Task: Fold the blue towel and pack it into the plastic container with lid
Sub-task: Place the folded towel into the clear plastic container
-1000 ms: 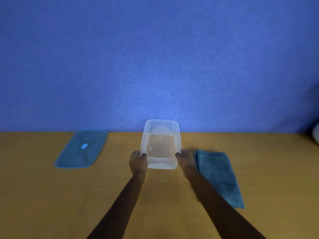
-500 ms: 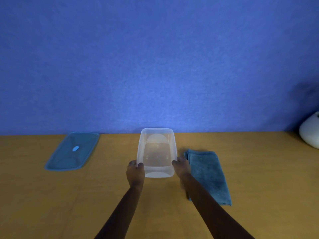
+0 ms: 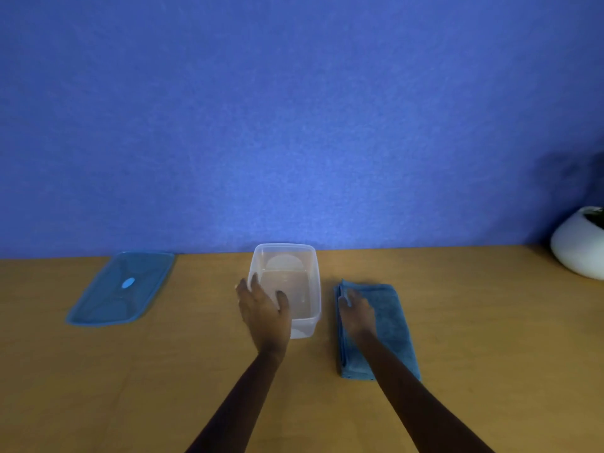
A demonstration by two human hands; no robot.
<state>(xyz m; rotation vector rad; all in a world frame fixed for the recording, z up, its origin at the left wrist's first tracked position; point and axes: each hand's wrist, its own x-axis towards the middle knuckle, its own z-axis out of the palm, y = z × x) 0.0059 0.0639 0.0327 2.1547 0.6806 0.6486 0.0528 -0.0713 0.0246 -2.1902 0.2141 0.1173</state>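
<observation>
The clear plastic container [image 3: 295, 256] stands open on the wooden table [image 3: 474, 322], in the middle near the wall. My left hand [image 3: 263, 310] straddles its near-left corner, thumb over the rim on the inside and fingers along the outside of the left wall. Right of the container lies the blue towel [image 3: 392, 322], folded into a long narrow stack. On its far left part rests my right hand [image 3: 357, 310], palm down, fingertips at the folded left edge. The blue lid [image 3: 121, 289] lies flat at the far left of the table.
A white round pot [image 3: 577, 248] sits at the table's far right edge against the blue wall [image 3: 294, 125]. Bare wood stretches between the lid and the container and along the near side of the table.
My right hand has let go of the container and moved right onto the towel. My left hand has shifted further over the container's near-left corner. The view has panned right, showing the pot.
</observation>
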